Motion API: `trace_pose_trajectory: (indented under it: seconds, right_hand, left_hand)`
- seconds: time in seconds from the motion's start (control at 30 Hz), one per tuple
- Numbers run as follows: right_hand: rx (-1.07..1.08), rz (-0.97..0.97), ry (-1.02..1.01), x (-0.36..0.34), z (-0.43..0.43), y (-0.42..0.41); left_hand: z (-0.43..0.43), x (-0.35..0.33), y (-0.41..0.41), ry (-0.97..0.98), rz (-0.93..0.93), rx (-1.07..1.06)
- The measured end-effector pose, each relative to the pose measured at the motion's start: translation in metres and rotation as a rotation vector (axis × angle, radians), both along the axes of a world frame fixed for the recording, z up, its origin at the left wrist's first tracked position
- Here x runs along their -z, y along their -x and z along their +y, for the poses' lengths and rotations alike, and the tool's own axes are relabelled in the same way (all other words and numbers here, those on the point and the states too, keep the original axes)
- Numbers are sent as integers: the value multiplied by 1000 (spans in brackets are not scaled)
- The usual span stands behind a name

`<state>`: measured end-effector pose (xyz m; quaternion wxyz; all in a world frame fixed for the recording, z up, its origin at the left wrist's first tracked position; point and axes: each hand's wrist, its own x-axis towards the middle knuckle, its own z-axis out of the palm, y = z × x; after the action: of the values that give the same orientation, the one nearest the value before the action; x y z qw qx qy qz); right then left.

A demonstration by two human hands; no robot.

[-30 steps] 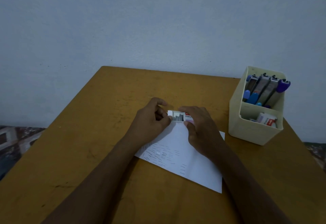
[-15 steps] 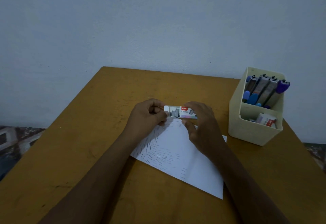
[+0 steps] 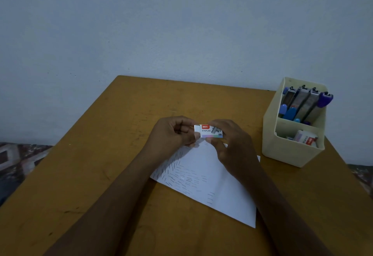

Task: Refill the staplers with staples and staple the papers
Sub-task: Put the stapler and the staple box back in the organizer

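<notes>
Table middle: left hand, right hand pinch staple box above paper.

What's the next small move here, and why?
Probably draw the white piece at the left end of the staple box outward with the left hand, right hand steadying. Both hands pinch the box above the paper, no staple strip shows yet, and the staplers stand in the organizer.

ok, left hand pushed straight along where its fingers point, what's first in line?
The staple box: the left hand pinches its end, fingers pointing right. Behind it, the right hand grips the other end.
</notes>
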<state>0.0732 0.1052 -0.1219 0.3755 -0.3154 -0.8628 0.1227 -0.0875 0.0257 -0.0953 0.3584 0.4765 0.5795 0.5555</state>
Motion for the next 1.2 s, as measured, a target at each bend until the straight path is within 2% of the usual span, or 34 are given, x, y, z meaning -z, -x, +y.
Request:
trace_pose_trajectory:
  seconds: [0.43, 0.87, 1.2]
  right_hand:
    - [-11, 2, 2, -1, -3, 1]
    - [-87, 54, 21, -4, -3, 0]
    - [-105, 28, 61, -6, -4, -2]
  left_hand:
    - [-3, -3, 3, 21, -85, 42]
    - [-3, -1, 2, -34, -65, 151]
    - [-1, 3, 1, -61, -2, 118]
